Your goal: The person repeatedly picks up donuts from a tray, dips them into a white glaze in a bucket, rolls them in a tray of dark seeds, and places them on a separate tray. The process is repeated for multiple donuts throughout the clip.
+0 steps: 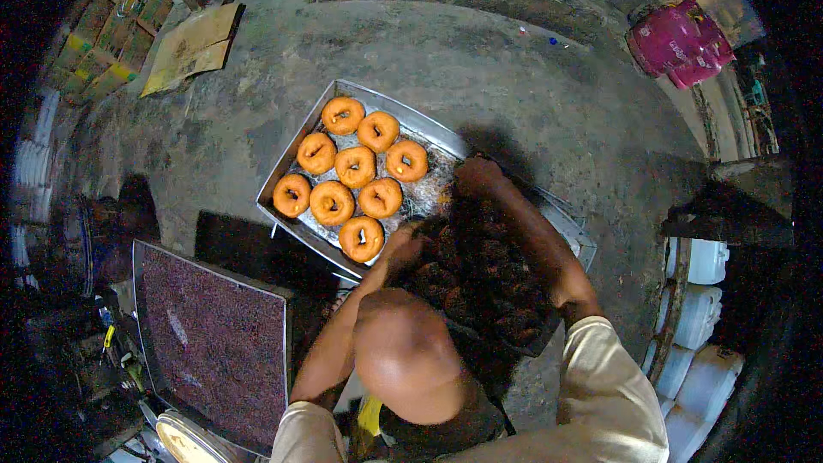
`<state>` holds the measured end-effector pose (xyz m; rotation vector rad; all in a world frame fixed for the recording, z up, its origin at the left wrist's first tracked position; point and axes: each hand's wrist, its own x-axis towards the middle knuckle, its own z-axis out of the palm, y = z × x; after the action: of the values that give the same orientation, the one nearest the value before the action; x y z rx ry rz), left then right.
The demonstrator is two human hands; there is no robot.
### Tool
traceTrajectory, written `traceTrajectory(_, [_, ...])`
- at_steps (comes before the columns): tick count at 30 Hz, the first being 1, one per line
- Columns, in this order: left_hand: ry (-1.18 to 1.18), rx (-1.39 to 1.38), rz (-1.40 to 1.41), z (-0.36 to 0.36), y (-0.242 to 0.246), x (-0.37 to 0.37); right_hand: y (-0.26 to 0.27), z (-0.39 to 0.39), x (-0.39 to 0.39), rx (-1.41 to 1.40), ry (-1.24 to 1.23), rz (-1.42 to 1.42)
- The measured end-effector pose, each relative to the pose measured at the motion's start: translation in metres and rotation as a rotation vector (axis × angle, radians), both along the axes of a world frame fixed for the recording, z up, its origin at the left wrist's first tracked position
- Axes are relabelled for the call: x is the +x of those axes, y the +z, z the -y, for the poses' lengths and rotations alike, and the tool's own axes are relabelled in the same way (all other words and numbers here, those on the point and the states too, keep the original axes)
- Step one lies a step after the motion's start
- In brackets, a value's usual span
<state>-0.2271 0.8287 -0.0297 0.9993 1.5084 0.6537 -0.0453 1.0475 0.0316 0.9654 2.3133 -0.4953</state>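
A metal tray (398, 105) with raised sides stands before me. Several golden-brown ring doughnuts (355, 166) lie apart on its left part. Over the tray's right part, dark round pieces (495, 276), probably more doughnuts, crowd together in deep shadow between my arms. My left hand (404, 245) is low, beside these dark pieces and right of the lowest doughnut; its fingers are in shadow. Near the tray's far side, my right hand (477, 175) is bent downward. Whether either hand holds anything is hidden. My bald head and sleeves fill the bottom of the view.
A large square tray with a speckled dark surface (212, 341) stands at the lower left, above a round pale container (186, 438). Flattened cardboard (193, 48) lies on the concrete floor (398, 38). White plastic jerrycans (697, 318) line the right side; a magenta bag (680, 44) is at upper right.
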Motion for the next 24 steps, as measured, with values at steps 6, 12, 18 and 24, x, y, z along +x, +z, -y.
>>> traceTrajectory(6, [0.238, 0.124, -0.978, 0.033, 0.101, -0.059, 0.016, 0.010, -0.070, 0.176, -0.370, -0.566])
traceTrajectory(12, [0.009, -0.150, -1.137, 0.033, 0.079, -0.069, 0.004, 0.018, -0.082, -0.012, -0.374, -0.652])
traceTrajectory(18, [0.238, -0.125, -0.785, 0.033, 0.104, -0.081, 0.042, 0.030, -0.032, -0.054, -0.258, -0.726])
traceTrajectory(24, [0.694, 0.215, -0.073, 0.046, 0.204, -0.084, 0.077, 0.149, 0.072, -0.258, -0.431, -1.006])
